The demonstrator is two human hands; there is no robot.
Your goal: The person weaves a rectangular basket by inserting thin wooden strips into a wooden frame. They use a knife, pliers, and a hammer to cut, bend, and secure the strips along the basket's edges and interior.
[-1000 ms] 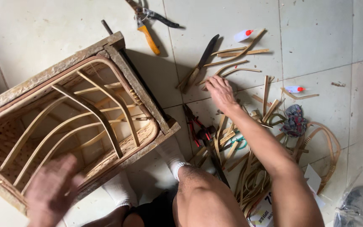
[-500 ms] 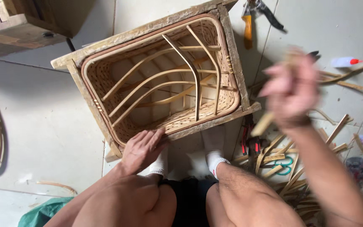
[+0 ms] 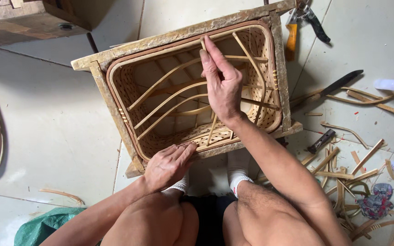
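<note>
A woven rattan basket in a worn wooden frame [image 3: 97, 68] lies on the tiled floor in front of me, its opening facing up. Curved cane ribs [image 3: 169, 102] cross its inside. My right hand [image 3: 222, 84] is over the middle of the basket, fingers pinched on a thin bamboo strip [image 3: 212, 130] that runs from my fingertips down to the near rim. My left hand [image 3: 167, 164] rests flat on the near edge of the frame, fingers together, holding nothing.
Pliers with an orange handle [image 3: 292, 38] lie beyond the basket. To the right are a dark knife [image 3: 343, 82], a small hammer [image 3: 321, 141], two small glue bottles [image 3: 388, 84] and several cane offcuts [image 3: 343, 173]. A wooden box [image 3: 28, 20] stands far left.
My right hand came from the cane pile at the right with a strip and now holds it inside the basket. My left hand settled on the near frame edge. The view shifted left.
</note>
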